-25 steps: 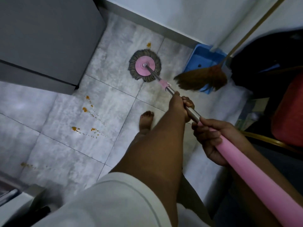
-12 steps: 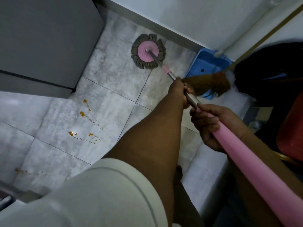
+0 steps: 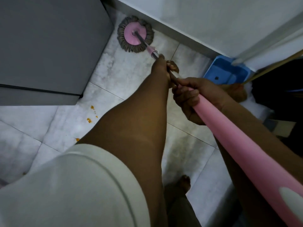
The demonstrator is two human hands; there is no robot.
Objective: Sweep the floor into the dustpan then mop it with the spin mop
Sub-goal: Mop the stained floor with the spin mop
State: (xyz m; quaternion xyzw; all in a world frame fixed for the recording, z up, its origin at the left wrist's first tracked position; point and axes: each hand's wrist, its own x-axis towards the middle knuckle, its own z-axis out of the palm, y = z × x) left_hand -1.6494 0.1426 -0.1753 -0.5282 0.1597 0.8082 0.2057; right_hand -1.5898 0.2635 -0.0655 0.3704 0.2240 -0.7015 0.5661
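Both hands gripping mop shaft: left hand point(image 3: 165, 69) on steel section, right hand point(image 3: 195, 95) at pink grip. Mop head point(image 3: 135, 33) is pressing floor in corner betw. cabinet point(image 3: 49, 46) & wall. Mopping step underway; next stroke probably needs pulling back toward orange spots point(image 3: 89, 120).

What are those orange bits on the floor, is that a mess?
Yes. Small orange spots lie on the grey floor tiles beside the grey cabinet. The mop head is far away in the corner, so they are not wiped yet.
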